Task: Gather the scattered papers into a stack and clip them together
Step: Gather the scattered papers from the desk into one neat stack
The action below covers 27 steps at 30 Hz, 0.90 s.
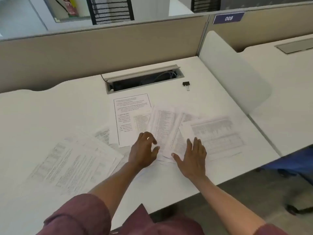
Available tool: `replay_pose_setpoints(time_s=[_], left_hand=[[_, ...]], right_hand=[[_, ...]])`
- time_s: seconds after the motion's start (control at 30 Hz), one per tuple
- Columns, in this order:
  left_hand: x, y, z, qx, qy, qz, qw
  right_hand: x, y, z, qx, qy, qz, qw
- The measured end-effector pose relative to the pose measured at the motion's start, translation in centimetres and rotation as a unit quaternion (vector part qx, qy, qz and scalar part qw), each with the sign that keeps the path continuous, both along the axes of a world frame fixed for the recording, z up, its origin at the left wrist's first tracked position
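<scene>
Several printed white papers lie scattered and overlapping on the white desk (50, 112). A bordered sheet (128, 116) lies at the middle, a table-printed sheet (218, 133) at the right, and more sheets (72, 163) at the left. My left hand (143, 151) rests on the papers with fingers curled at the lower edge of the central sheets (164, 129). Just right of them, my right hand (191, 156) lies flat on the papers, fingers spread. A black binder clip (186, 84) sits apart at the back right of the desk.
An open cable tray (144, 80) with wires is set into the desk behind the papers. Beige partition walls stand at the back, and a white divider (233, 78) at the right. The desk's front edge drops to grey floor at lower right.
</scene>
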<state>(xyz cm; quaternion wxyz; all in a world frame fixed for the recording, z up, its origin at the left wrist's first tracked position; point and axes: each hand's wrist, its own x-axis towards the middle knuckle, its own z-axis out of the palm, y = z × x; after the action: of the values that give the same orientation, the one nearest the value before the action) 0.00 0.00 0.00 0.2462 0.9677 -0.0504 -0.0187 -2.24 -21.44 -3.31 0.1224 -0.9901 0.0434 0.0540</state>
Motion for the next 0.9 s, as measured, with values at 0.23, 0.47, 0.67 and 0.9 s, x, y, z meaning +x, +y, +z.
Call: replay_pose_setpoints(time_s=[0.23,0.47,0.67,0.9], left_hand=[[2.1,-3.6,0.3,-0.026,0.014,-0.024,0.999],[6.3,-8.8,0.7,-0.016,0.045,-0.074,0.996],[10.7,-15.4,0.3,0.094,0.093,-0.124,0.983],[13.8,-19.8,-0.1,0.136,0.115,-0.073,0.981]], right_hand=[[-1.6,-1.7,-0.8,-0.027,0.028,-0.002,0.999],[-3.8,-2.3,-2.0,-0.039,-0.004,0.03,0.999],[-3.9,-2.3,-2.5,-0.037,-0.027,0.038,0.998],[-4.0,-3.2,-3.1,-0.031,-0.03,0.047,0.998]])
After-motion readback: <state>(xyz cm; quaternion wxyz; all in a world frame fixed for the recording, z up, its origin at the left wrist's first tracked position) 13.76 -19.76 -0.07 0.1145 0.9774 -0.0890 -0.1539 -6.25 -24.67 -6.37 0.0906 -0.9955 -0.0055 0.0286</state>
